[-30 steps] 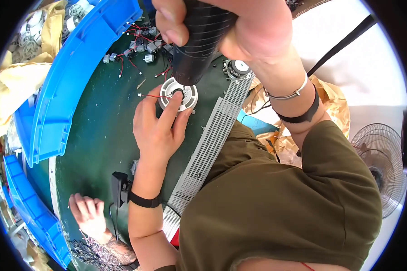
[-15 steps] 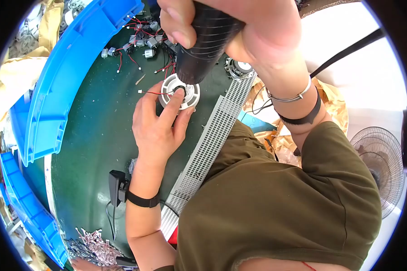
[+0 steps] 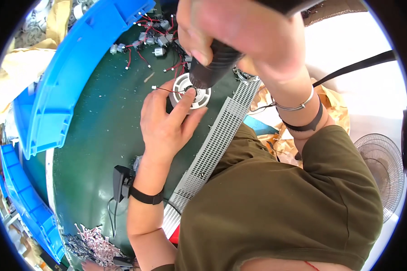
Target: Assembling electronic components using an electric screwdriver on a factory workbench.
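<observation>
A round white plastic housing (image 3: 204, 100) with a spoked rim lies on the green work surface, a thin wire with a small white plug (image 3: 154, 87) sticking out of its left side. My left hand (image 3: 163, 124) steadies it, index fingertip pressed near the centre, thumb and other fingers around the near and left rim. From above, my right hand (image 3: 253, 38) grips a black ribbed power screwdriver (image 3: 218, 63), tilted, its nose down at the middle of the housing. That nose and my fingertip hide the contact point.
Small motors (image 3: 162, 40) with red and black wires lie beyond the housing. A large blue bin (image 3: 63, 104) stands left. A perforated metal strip (image 3: 212, 140) runs along the near edge, another round part (image 3: 246, 76) at its far end. A black adapter (image 3: 121, 183) and heaped small parts (image 3: 97, 244) lie nearer.
In the picture, the housing, both hands and the screwdriver sit slightly farther right, as do the bin and motors. The screwdriver leans over more. Both holds stay the same.
</observation>
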The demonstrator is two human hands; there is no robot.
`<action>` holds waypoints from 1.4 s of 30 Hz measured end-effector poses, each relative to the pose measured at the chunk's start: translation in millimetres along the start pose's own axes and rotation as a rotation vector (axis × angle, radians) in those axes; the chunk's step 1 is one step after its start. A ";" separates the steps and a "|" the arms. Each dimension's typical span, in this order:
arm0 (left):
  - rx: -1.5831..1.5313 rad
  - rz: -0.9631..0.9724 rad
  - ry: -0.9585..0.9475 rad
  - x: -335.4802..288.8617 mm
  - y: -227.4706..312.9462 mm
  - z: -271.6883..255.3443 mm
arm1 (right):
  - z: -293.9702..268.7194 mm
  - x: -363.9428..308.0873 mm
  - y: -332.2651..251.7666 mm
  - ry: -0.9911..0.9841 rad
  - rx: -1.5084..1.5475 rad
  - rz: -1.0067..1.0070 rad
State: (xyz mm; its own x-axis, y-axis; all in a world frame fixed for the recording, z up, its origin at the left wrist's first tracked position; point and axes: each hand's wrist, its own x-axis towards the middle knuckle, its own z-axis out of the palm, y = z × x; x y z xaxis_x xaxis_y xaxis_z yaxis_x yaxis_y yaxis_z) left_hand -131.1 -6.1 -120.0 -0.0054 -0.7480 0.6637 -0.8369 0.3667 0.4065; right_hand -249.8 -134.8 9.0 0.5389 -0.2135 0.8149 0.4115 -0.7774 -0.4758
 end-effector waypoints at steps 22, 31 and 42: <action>1.135 -0.643 0.032 -32.5 -20.3 -176.4 | -12.5 14.7 -23.9 0.374 0.350 0.657; 0.910 -0.327 -0.540 66.1 -115.7 -4.5 | -7.8 7.1 -5.9 0.201 0.240 0.513; -0.070 -0.684 0.052 9.5 -88.6 -48.9 | 8.2 -4.0 18.3 0.492 0.128 0.258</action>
State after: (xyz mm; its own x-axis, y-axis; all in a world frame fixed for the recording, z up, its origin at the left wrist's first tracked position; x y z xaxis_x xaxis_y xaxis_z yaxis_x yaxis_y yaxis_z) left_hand -30.3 -18.7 -119.0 0.5395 -0.7968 0.2720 -0.6054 -0.1426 0.7831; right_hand -238.4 -143.3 -5.7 0.2402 -0.6610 0.7109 0.4142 -0.5925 -0.6909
